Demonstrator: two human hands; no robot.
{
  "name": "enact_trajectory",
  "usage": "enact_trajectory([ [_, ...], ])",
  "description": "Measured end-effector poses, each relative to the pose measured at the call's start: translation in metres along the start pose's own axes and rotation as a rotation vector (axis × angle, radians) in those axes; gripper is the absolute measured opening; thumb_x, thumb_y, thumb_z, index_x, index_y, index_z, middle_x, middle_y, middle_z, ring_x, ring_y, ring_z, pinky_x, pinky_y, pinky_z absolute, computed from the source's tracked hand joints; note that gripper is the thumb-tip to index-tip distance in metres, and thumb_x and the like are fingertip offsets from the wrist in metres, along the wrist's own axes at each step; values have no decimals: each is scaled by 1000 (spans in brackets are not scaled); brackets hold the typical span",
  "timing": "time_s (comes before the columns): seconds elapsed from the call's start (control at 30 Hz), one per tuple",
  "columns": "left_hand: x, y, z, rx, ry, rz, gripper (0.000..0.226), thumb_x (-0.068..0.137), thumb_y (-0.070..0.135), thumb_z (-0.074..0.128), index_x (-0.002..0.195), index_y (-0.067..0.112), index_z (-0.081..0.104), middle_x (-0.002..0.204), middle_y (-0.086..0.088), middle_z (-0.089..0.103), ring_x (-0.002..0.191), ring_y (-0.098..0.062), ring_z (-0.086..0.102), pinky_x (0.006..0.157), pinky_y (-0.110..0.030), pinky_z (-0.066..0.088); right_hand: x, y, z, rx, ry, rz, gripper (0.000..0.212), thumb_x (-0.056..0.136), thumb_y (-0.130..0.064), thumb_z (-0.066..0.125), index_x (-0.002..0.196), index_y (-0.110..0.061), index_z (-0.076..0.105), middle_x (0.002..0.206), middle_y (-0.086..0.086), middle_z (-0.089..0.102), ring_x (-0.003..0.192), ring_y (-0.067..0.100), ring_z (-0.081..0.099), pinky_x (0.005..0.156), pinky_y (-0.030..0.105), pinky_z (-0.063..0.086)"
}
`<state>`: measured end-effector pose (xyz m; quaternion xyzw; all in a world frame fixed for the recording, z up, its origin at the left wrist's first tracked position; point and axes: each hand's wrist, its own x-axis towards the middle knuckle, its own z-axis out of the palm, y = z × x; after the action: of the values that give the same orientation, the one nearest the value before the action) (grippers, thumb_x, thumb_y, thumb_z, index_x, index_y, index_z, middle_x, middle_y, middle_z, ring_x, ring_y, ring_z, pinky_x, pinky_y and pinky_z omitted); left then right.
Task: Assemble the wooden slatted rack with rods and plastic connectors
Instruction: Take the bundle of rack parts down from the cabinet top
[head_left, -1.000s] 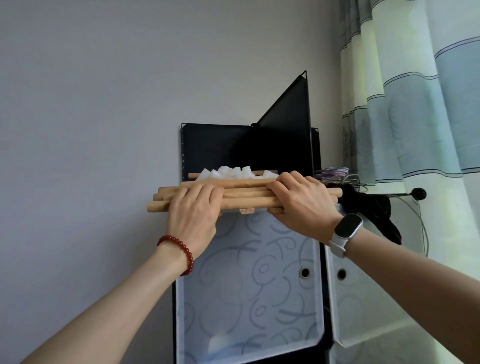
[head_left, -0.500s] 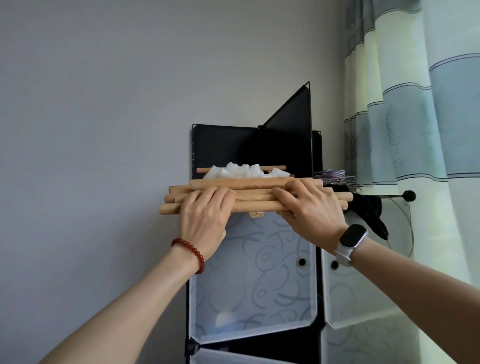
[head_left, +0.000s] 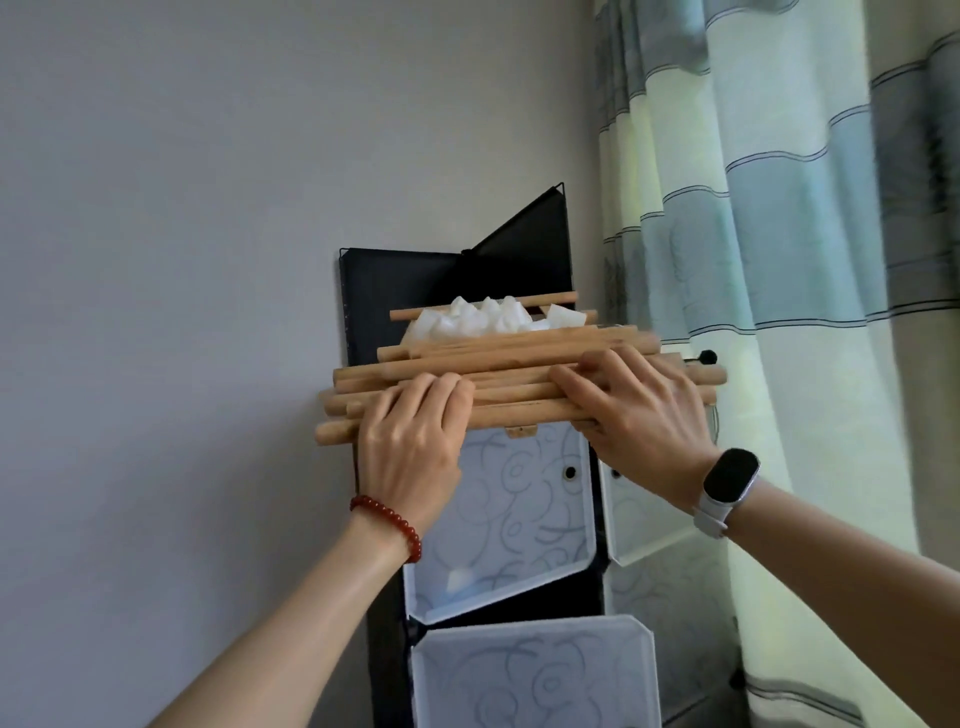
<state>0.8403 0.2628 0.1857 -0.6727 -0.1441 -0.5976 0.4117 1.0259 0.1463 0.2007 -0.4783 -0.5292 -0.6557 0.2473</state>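
A stack of wooden rods and slats (head_left: 514, 364) is held up in front of the top of a tall black cabinet (head_left: 395, 280). A heap of white plastic connectors (head_left: 478, 319) lies on top of the stack, toward the back. My left hand (head_left: 410, 441) grips the left part of the bundle, fingers curled over the front rods. My right hand (head_left: 639, 415) grips the right part the same way, a smartwatch on its wrist. The underside of the stack is hidden.
The cabinet has translucent white doors with swirl patterns (head_left: 509, 519), and a black panel (head_left: 530, 239) stands angled on top. A striped curtain (head_left: 779, 260) hangs at the right. A grey wall (head_left: 182, 260) fills the left.
Both hands have drawn the stack of rods and connectors off the cabinet top toward me. The view has dropped, showing more of the cabinet doors below.
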Motion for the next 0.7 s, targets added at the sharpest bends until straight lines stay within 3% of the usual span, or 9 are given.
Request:
enact_trajectory([
  [0.17,-8,21,-39,-129,-15,8,40,94,2,31,95,8,70,97,-4,71,90,-22,67,72,-34,52,-21,-16,-59,-53,-54,43,37,61,-10,78,97,-12,72,90,10,67,73,28,64,57,32,50],
  [0.37,-8,84,-81,-283,-11,5,23,85,1,51,96,8,70,98,-5,70,91,-22,67,74,-33,52,-57,-2,-150,-149,-163,41,35,65,-13,78,100,-12,72,91,12,68,74,29,64,59,33,51],
  [0.53,-7,163,-123,-420,-8,30,26,87,4,47,98,8,70,100,-5,70,92,-22,67,75,-33,51,-103,15,-245,-220,-245,88,39,60,-13,82,98,-12,73,88,11,68,75,29,66,61,35,55],
  [0.7,7,271,-185,-609,-62,23,29,72,-1,64,100,6,69,102,-8,70,94,-26,67,77,-36,53,-149,46,-370,-345,-378,140,42,55,-9,84,96,-13,75,85,11,69,72,29,66,59,33,55],
])
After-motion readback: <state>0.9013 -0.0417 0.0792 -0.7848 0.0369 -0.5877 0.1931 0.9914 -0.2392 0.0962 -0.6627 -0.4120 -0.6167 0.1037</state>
